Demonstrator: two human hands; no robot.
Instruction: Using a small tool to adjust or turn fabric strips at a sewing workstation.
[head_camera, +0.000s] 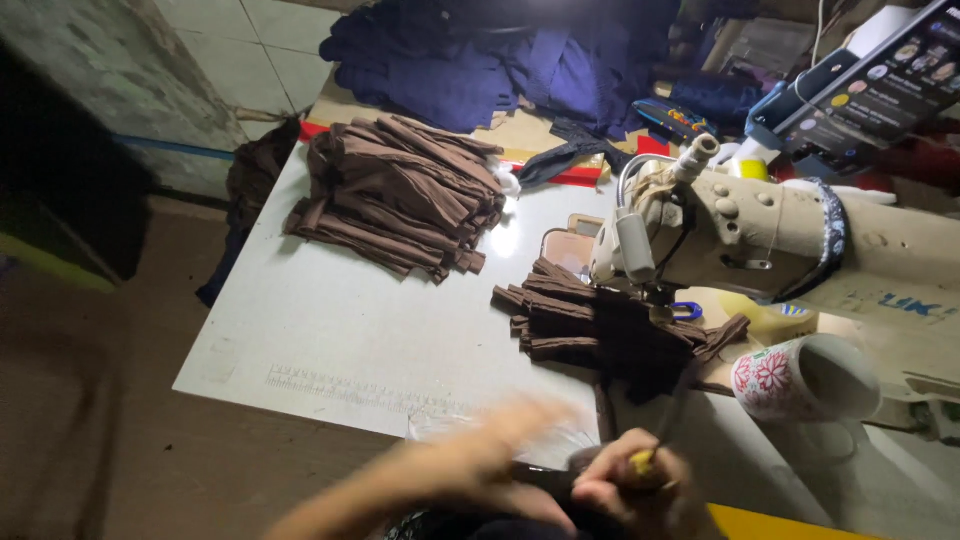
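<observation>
While both hands worked low at the near edge of the sewing desk (330, 330), the right hand (630, 490) was closed, pinching a small yellow-tipped tool (641, 461) and what looked like a piece of dark brown cloth (560, 478) beneath it. The left hand (500, 440) was smeared by motion; its fingers seemed stretched out over a bit of clear plastic (500, 432) at the desk's near edge, but I could not tell whether they gripped anything.

As far as the view showed, the work looked partway through. A small stack of brown fabric pieces (590, 325) lay under the head of the cream sewing machine (760, 235), toward the right side of the desk, and a much larger heap of brown pieces (400, 195) sat near the far left corner. Which pile was finished and which was waiting, I could not say; either way plenty of pieces remained on the desk.

A white mug with red flowers (800, 375) lay tipped on its side just right of the small stack. Beyond the far edge, navy cloth (500, 60) was heaped up
</observation>
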